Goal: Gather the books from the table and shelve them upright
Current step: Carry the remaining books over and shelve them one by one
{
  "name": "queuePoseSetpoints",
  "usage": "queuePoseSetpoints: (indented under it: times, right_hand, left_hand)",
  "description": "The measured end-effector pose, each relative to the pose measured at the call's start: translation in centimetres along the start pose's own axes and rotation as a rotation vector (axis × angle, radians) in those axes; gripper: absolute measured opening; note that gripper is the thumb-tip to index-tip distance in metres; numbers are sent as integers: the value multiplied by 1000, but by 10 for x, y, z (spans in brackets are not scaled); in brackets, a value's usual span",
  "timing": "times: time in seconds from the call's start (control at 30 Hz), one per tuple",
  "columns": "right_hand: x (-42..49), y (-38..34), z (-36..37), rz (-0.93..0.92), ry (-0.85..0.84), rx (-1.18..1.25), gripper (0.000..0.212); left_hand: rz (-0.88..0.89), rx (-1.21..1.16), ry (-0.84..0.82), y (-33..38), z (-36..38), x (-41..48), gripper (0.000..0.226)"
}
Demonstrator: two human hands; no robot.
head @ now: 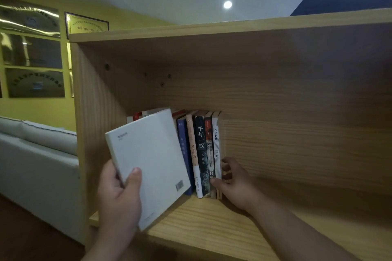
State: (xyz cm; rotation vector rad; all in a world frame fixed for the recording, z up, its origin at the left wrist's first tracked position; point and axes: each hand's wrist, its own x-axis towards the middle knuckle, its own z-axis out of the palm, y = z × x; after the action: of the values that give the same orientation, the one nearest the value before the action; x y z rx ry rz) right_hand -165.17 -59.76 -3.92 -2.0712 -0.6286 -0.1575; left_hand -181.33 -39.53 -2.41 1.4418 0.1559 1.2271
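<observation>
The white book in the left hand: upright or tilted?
Tilted. The white paperback book, held by the left hand, leans its top leftward, unlike the upright shelved books.

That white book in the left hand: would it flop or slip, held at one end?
The white book is probably stiff: its cover lies flat though the left hand grips only its lower end. It looks fairly light, one hand carrying it. The smooth cover might slip.

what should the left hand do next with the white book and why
Probably turn the white rectangular book upright and ease it into the row of upright books on the light wooden shelf. The left hand holds it tilted in front of the row, while the right hand grips the row's right end.
</observation>
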Motion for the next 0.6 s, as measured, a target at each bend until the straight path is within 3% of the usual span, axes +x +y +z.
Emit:
queuePoseSetpoints:
  times: [0.07,0.17,0.3,0.47,0.53,0.6]
  right_hand:
    - [-1,-1,2,17,2,18,46]
    - [0,-6,6,17,3,26,50]
    - [0,-16,13,22,-31,9,64]
    - [-9,-19,2,64,-128,-38,75]
    - [-17,-22,-5,73,-121,67,60]
    - [-29,-29,-12,172,21,424,27]
  left_hand:
    - [2,-25,44,5,-16,6,22]
    - [-20,-68,52,10,-35,13,25]
    - [-82,-119,-11,17,-38,13,32]
    - [-211,-147,-148,26,-19,5,26]
    - [-293,-178,-223,33,-8,0,22]
    - [-372,-201,-284,37,4,-5,20]
